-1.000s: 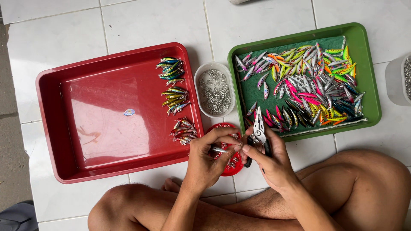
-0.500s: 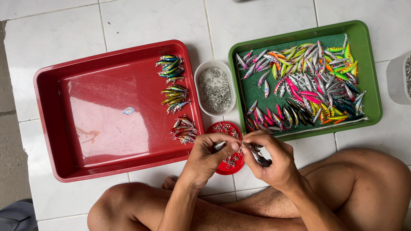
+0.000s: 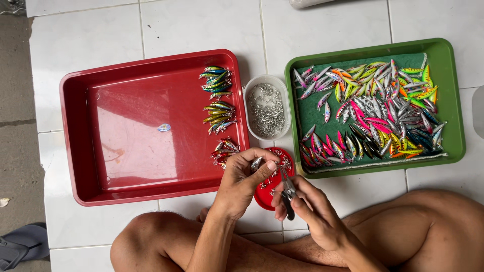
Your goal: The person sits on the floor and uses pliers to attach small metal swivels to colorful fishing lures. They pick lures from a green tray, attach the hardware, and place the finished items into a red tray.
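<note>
My left hand (image 3: 243, 179) pinches a small silvery fishing lure (image 3: 257, 162) between thumb and fingers, just above a small red round lid (image 3: 265, 197) that holds tiny hooks. My right hand (image 3: 305, 206) grips small pliers (image 3: 288, 190), their tips pointing up toward the lure. Both hands hover over the white tiled floor between a red tray (image 3: 126, 131) and a green tray (image 3: 450, 100). My crossed bare legs lie below.
The red tray holds three small groups of coloured lures (image 3: 217, 108) along its right side. The green tray is piled with several bright lures (image 3: 375, 113). A clear tub of metal rings (image 3: 266, 108) stands between them. A grey sandal (image 3: 22, 244) lies at the bottom left.
My right hand turned the pliers from lying flat to tips-up against the lure. My left hand shifted a little right over the red lid.
</note>
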